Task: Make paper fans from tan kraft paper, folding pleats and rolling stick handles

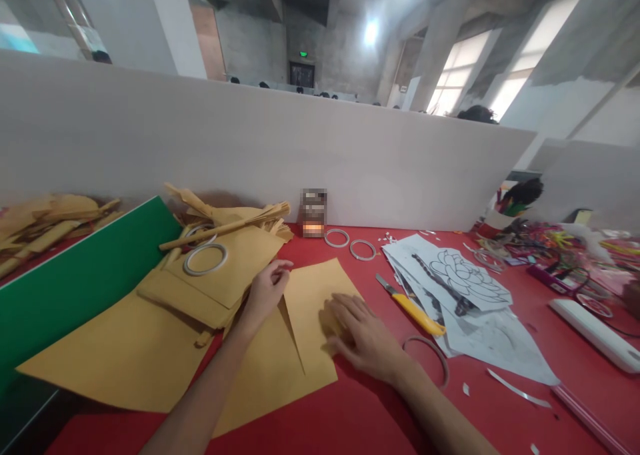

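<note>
Person is working on a brown paper sheet (323, 295) lying on the red tabletop (370, 415) in front of them, its right part overlapping more brown paper along a slanting edge; the left hand (267, 287) is hovering or resting at its upper left, fingers loosely curled toward the thumb, cannot tell if pinching anything. The right hand (361, 334) is lying palm down on the sheet's right side, fingers extended, thumb apart, grasping nothing. A paper pile (215, 288) is sitting left beside a green board (90, 275), while a yellow knife (417, 314) and line drawings (470, 278) are lying to the right.
</note>
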`<state>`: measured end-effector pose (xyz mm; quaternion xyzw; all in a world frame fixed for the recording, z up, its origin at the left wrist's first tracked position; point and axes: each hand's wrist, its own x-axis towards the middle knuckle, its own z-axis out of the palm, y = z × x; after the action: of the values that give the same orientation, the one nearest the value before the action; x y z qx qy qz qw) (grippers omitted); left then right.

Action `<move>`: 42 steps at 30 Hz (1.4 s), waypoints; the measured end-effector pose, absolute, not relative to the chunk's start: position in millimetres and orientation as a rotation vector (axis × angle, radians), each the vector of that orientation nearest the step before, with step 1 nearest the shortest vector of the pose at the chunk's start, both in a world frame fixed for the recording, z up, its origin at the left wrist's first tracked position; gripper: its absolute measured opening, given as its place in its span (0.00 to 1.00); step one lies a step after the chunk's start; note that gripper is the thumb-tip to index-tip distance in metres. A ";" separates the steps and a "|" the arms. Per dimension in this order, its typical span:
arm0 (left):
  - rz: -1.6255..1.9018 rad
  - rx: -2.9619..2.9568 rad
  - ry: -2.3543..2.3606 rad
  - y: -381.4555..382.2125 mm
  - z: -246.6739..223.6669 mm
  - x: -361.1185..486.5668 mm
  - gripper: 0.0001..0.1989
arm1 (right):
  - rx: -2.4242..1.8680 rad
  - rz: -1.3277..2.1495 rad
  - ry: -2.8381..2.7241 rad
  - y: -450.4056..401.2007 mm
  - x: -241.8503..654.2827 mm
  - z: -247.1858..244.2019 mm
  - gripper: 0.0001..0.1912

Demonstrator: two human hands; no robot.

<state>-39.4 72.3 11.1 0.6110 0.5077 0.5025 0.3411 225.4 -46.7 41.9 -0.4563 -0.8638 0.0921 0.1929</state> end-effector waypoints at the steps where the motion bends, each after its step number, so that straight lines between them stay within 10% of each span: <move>1: 1.319 1.554 1.312 73.6 9.6 -39.5 0.16 | -1.233 0.288 -2.474 -49.7 223.8 45.1 0.36; 6: 1.341 1.398 1.297 76.5 2.8 -40.7 0.20 | -1.189 0.362 -2.520 -57.3 218.5 47.6 0.54; 11: 1.332 1.387 1.286 75.9 4.3 -41.7 0.19 | -1.131 0.244 -2.431 -49.9 220.6 32.0 0.20; 24: 1.196 1.976 1.277 36.3 32.5 -36.6 0.16 | -1.229 -0.162 -2.275 -37.2 233.7 20.7 0.12; 28: 0.731 2.290 1.065 3.6 39.4 -39.8 0.36 | -1.210 -0.285 -2.327 -42.5 227.4 22.7 0.12; 32: 0.665 2.378 1.025 -12.4 27.3 -42.3 0.15 | -1.026 -0.040 -2.572 -49.0 230.6 39.5 0.07; 42: 0.757 2.163 1.173 -36.3 22.3 -67.0 0.12 | -1.258 0.714 -2.286 -46.5 265.4 66.8 0.09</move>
<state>-67.0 -36.3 22.3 0.8066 0.4375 0.2824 0.2795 265.4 -46.5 66.8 -0.4541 -0.8250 0.2577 0.2163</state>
